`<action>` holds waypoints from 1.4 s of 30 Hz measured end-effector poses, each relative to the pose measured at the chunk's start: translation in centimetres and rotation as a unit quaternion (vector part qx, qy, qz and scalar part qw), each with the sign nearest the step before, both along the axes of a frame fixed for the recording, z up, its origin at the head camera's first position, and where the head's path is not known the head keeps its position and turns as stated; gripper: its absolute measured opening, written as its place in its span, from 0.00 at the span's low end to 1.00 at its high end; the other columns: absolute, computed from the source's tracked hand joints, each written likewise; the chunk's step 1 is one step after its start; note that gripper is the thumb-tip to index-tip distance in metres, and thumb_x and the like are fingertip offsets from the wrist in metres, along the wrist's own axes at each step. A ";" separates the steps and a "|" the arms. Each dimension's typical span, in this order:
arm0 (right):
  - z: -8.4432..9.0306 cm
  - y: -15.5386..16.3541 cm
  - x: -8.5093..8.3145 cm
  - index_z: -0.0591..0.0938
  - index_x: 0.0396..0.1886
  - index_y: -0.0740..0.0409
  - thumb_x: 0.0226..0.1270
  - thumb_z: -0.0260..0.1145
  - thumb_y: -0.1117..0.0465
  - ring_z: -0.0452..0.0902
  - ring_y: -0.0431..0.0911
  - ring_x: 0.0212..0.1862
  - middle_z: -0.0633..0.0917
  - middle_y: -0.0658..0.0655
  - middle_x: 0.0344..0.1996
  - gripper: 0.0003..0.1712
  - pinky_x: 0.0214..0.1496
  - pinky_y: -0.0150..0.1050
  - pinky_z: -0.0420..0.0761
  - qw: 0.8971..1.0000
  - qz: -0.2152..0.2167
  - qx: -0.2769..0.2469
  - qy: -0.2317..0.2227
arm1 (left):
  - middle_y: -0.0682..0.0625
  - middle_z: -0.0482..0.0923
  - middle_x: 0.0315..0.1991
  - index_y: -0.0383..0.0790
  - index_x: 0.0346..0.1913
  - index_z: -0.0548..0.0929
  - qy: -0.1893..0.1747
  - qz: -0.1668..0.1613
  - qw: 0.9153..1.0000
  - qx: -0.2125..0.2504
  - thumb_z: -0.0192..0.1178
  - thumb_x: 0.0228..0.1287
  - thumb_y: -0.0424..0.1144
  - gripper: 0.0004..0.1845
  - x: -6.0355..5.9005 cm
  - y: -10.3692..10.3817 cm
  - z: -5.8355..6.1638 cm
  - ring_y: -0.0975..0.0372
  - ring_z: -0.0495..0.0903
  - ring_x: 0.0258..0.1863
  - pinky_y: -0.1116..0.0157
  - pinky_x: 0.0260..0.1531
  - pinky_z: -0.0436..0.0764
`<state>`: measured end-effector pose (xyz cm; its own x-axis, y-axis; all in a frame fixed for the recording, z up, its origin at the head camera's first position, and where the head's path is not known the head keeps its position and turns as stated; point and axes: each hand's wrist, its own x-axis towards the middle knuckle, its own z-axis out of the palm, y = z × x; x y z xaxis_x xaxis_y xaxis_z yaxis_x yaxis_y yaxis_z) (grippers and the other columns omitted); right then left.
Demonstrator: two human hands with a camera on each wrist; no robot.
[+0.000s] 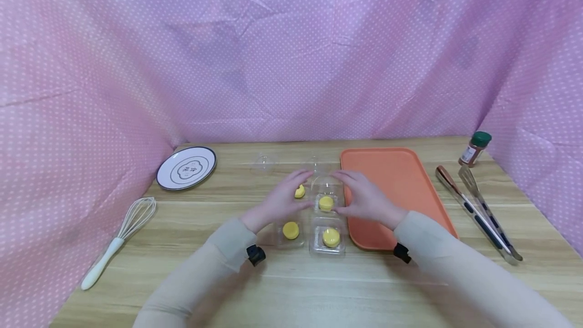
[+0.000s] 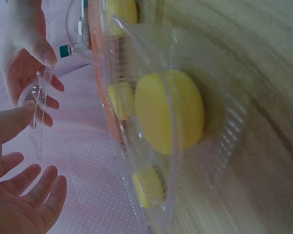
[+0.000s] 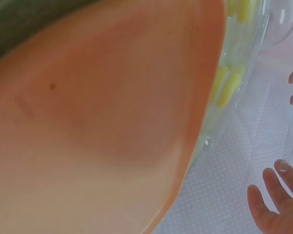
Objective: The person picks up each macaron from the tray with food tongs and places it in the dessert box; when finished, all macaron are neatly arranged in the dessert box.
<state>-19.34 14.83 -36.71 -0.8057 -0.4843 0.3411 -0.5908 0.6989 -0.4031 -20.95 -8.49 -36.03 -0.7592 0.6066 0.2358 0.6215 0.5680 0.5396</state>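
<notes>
Several yellow macarons sit in clear plastic clamshell boxes [image 1: 327,247] at mid-table: one [image 1: 326,203] between the hands, two nearer me [image 1: 291,230] [image 1: 331,237], one [image 1: 299,191] beside the left fingers. The raised clear lid [image 1: 325,184] [image 2: 39,112] of the far box stands between both hands. My right hand [image 1: 364,199] [image 2: 27,68] pinches one edge of it with thumb and fingers. My left hand [image 1: 283,200] [image 2: 19,195] has spread, straight fingers, and only its thumb tip touches the lid. A big macaron [image 2: 168,112] fills the left wrist view.
An orange tray [image 1: 396,176] [image 3: 102,117] lies just right of the boxes. Metal tongs [image 1: 478,214] and a green-capped spice jar [image 1: 475,148] are far right. A white plate [image 1: 186,167] and a whisk [image 1: 119,237] lie left. Two clear domes [image 1: 264,164] sit behind. Pink cloth surrounds the table.
</notes>
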 end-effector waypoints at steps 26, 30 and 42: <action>-1.5 0.3 -2.9 0.70 0.64 0.63 0.46 0.77 0.56 0.71 0.60 0.59 0.77 0.65 0.58 0.45 0.63 0.58 0.71 0.994 0.027 0.047 -0.099 | 0.43 0.69 0.64 0.38 0.66 0.69 -0.004 -0.025 0.989 -0.145 0.67 0.57 0.40 0.34 -2.1 0.7 -0.6 0.53 0.69 0.63 0.58 0.65 0.70; -1.4 0.2 -2.9 0.70 0.64 0.64 0.46 0.77 0.55 0.72 0.59 0.59 0.77 0.65 0.58 0.45 0.63 0.57 0.71 0.992 0.033 0.060 -0.105 | 0.43 0.69 0.64 0.38 0.66 0.69 -0.009 -0.022 0.985 -0.170 0.66 0.58 0.40 0.33 -2.2 0.8 -0.5 0.53 0.69 0.63 0.58 0.65 0.70; -1.2 -0.2 -2.6 0.70 0.64 0.66 0.51 0.74 0.55 0.71 0.59 0.60 0.76 0.65 0.60 0.42 0.64 0.55 0.72 0.985 0.034 0.089 -0.142 | 0.45 0.70 0.63 0.39 0.66 0.68 -0.010 -0.036 0.968 -0.249 0.65 0.59 0.44 0.33 -2.5 1.1 -0.7 0.54 0.72 0.61 0.58 0.64 0.71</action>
<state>-21.89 14.60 -37.90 -0.8202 -0.5719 0.0113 -0.5197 0.7369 -0.4324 -23.42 -7.35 -36.72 -0.7116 0.6933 -0.1142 0.6620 0.7160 0.2218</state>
